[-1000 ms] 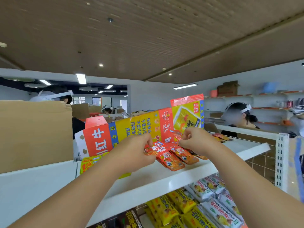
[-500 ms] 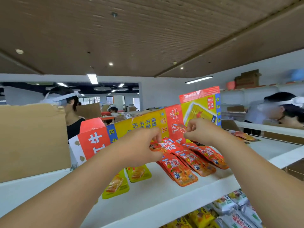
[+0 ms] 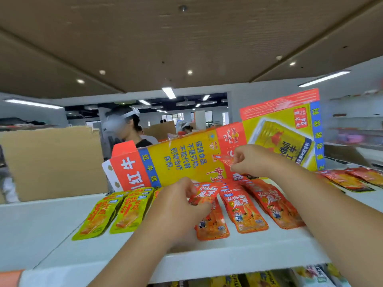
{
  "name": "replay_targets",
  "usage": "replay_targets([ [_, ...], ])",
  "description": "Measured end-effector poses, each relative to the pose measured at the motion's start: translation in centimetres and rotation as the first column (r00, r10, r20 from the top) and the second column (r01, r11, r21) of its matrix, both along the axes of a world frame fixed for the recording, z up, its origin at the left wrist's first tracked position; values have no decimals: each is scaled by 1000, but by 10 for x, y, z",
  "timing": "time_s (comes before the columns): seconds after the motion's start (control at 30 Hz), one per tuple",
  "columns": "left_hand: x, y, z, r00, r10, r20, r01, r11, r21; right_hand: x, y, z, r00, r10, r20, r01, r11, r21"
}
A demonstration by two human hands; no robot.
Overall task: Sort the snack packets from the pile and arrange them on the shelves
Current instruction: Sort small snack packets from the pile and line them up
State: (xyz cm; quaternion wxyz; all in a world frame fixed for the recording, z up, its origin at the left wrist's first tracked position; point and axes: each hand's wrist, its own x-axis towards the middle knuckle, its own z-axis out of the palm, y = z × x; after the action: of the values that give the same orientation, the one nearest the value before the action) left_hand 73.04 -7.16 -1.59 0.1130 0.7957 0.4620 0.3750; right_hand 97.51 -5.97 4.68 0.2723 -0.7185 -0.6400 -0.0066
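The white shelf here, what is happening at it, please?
A person is arranging snack packets on the white shelf. The left hand pinches the top of a red packet lying in a row of red packets; the right hand holds another small red packet above them. Yellow-green packets lie in a group to the left, before a flattened Red Bull carton.

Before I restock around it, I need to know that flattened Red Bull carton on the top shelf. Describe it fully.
The Red Bull carton is printed cardboard, red, yellow and blue, with Chinese text and a can picture. It stands flattened, on edge, tilted, at the back of the white shelf, behind the yellow packets and red packets. The right hand is in front of it; contact unclear.
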Motion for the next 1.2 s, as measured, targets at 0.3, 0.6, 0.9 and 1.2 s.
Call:
replay_targets([
  [0.3, 34, -39, -23, 948, 310, 69, -310, 951, -8, -2, 31, -3, 969, 231, 87, -220, 967, -126],
  [0.6, 41, -47, -33, 906, 424, 18, -424, 906, 9, 10, 52, -24, 938, 335, -93, -343, 934, -98],
  [0.9, 46, -48, -33, 900, 426, -87, -429, 903, -22, 15, 51, -31, 930, 352, -111, -362, 928, -92],
  [1.2, 47, -49, -31, 897, 433, -95, -439, 897, -55, 15, 44, -31, 931, 350, -105, -361, 926, -112],
])
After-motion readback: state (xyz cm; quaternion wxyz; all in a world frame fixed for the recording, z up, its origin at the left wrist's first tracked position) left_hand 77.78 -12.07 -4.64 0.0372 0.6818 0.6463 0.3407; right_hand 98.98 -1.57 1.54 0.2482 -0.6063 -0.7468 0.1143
